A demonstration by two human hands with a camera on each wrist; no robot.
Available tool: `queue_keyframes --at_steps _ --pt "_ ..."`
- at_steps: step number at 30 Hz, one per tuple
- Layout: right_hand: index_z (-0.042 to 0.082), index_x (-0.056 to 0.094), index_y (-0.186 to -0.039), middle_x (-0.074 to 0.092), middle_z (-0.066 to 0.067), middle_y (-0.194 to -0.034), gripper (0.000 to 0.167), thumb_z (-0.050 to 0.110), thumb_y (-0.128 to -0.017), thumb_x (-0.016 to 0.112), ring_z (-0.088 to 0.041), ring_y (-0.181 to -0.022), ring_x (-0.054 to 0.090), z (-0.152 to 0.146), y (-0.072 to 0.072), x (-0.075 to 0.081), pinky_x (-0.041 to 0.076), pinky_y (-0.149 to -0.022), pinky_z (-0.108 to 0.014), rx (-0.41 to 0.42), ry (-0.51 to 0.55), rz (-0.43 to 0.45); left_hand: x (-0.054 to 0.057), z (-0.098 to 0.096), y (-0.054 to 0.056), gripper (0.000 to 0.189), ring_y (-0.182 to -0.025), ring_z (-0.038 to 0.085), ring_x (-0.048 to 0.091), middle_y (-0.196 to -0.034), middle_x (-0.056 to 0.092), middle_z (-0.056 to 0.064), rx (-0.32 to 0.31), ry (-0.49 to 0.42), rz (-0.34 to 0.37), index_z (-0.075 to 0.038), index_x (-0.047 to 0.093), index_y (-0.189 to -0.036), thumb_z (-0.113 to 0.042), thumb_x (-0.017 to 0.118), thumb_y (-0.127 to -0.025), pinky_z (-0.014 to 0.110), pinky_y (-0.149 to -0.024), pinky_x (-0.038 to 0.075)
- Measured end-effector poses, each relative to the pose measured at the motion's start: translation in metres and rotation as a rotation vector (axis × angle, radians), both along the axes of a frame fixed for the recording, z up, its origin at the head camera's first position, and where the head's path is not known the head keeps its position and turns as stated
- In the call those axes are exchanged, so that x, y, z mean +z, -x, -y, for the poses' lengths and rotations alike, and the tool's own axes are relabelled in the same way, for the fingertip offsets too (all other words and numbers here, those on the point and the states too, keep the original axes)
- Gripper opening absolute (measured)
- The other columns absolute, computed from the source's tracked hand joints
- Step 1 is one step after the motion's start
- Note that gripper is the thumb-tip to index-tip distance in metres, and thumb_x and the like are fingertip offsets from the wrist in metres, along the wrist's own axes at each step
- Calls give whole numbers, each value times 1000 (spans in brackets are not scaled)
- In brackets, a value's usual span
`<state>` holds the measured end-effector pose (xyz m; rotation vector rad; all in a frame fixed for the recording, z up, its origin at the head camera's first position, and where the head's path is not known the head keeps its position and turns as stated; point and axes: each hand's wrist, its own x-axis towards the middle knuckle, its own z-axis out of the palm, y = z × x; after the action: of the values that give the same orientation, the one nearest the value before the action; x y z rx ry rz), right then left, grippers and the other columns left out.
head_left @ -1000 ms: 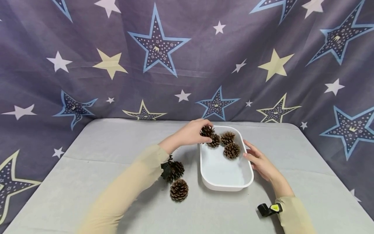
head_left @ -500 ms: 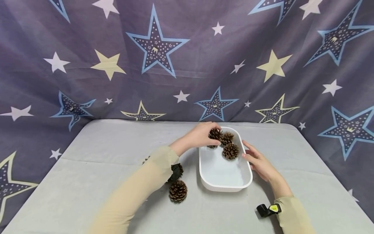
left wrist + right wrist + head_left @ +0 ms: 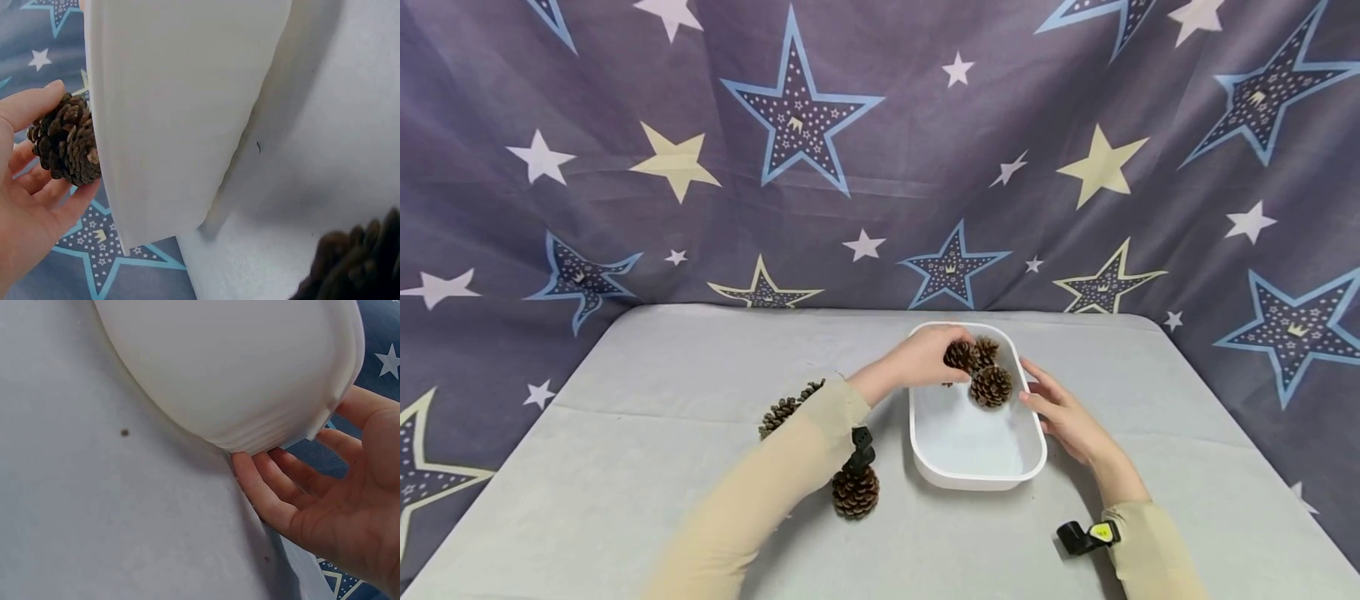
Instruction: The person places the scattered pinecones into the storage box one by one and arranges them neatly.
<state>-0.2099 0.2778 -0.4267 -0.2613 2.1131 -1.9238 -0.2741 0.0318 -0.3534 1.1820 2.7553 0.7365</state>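
In the head view my left hand reaches over the left rim of a white plastic bin and grips a brown pine cone. The left wrist view shows thumb and fingers curled round this pine cone beside the bin's wall. Two more pine cones, one at the back and one in front, lie in the bin close to it; another is mostly hidden under my hand. My right hand touches the bin's right side, its fairly straight fingers against the outer wall and thumb at the rim.
Left of the bin, a pine cone lies on the grey cloth-covered table, and more pine cones are partly hidden behind my left sleeve. Black wrist mounts sit on both wrists. A star-patterned curtain hangs behind.
My left hand has moved right, deeper over the bin, carrying the pine cone in beside the others. The right hand has stayed at the bin's right side.
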Motion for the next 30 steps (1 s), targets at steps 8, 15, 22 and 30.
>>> queue_keyframes --at_steps 8,15,22,30 --pt "15 8 -147 26 -30 -136 63 17 -95 45 -14 -100 56 0 0 0 52 -78 -33 -7 -15 -6 1 -4 2 53 -116 16 50 -124 57 2 16 52 -15 -10 53 -123 -28 71 -77 26 -102 36" --pt "15 8 -147 25 -31 -137 64 18 -95 45 -16 -101 56 -1 0 0 52 -78 -34 -1 -20 -8 4 -6 5 53 -114 16 52 -122 58 2 14 91 -17 -11 53 -122 -28 72 -76 27 -100 38" --pt "15 8 -147 25 -31 -137 64 17 -95 45 -14 -99 56 0 1 -1 52 -79 -34 3 -8 0 2 -7 6 51 -113 16 53 -119 59 1 -11 109 -17 -11 55 -118 -26 74 -73 27 -100 38" --pt "15 8 -147 26 -31 -136 64 17 -95 46 -14 -99 57 -1 1 -2 53 -79 -34 0 -7 -3 -4 -6 8 49 -112 18 50 -117 57 2 -16 154 0 -10 56 -117 -23 73 -73 30 -101 37"
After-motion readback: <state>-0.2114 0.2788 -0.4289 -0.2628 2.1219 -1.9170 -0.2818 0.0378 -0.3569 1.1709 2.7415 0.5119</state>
